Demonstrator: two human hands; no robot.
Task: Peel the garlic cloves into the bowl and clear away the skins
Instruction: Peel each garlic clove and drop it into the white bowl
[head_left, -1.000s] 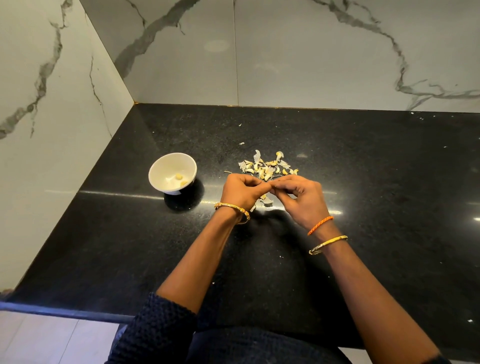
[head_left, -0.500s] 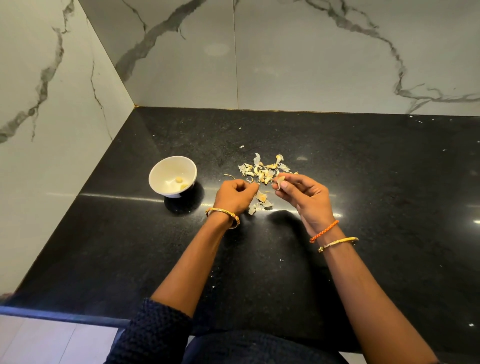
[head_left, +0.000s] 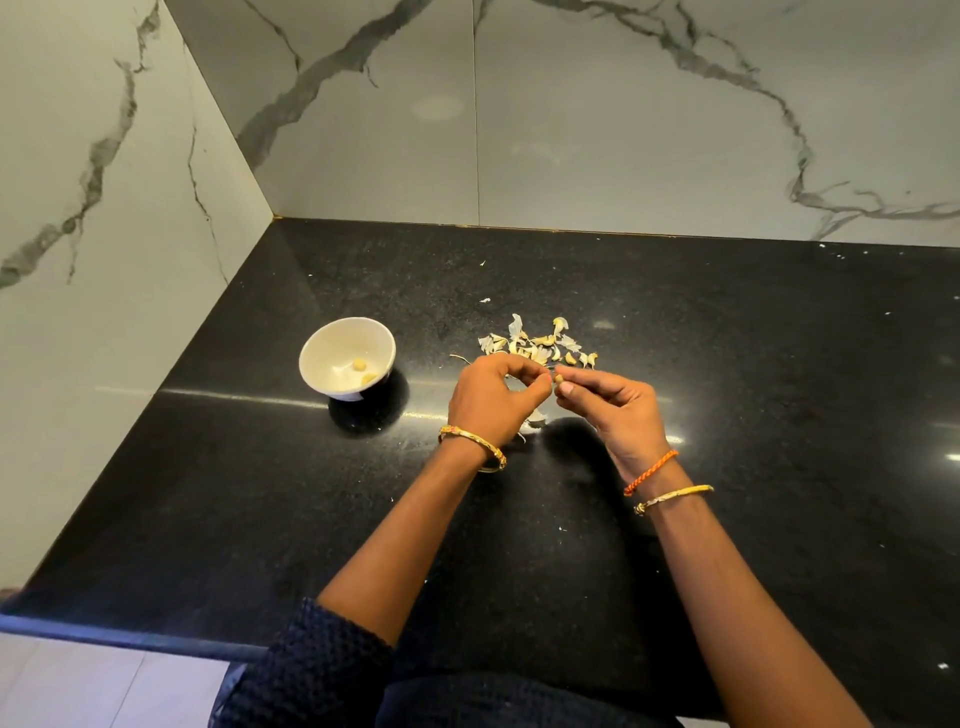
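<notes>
From the head camera I see both forearms reaching away from the near edge of the black countertop (head_left: 727, 364), hands meeting just above the middle of it. Right hand (head_left: 618, 410): palm turned partly up, thumb and forefinger pinching a small garlic clove (head_left: 559, 379) at the tips, other fingers loosely curled behind. Left hand (head_left: 493, 400): back toward me, fingers curled in, fingertips drawn together right at the clove; I cannot tell whether it grips the clove itself or a shred of skin, the contact is too small to read. Left wrist carries a gold bangle (head_left: 475, 441); right wrist an orange thread band (head_left: 652, 470) and, nearer me, a second gold bangle (head_left: 672, 498). A dark knitted sleeve (head_left: 311, 665) is pushed up the left arm. Just beyond the hands, on the far side, lies a loose pile of garlic skins (head_left: 537, 343), partly hidden by the knuckles; a few more scraps (head_left: 535, 418) show under the hands on the near side, and stray flecks farther back. Left of the hands, apart from them, sits a white bowl (head_left: 332, 343) upright, with two peeled cloves (head_left: 363, 371) in its bottom. Marble-veined wall panels (head_left: 623, 130) close off the far and left sides, forming a corner
</notes>
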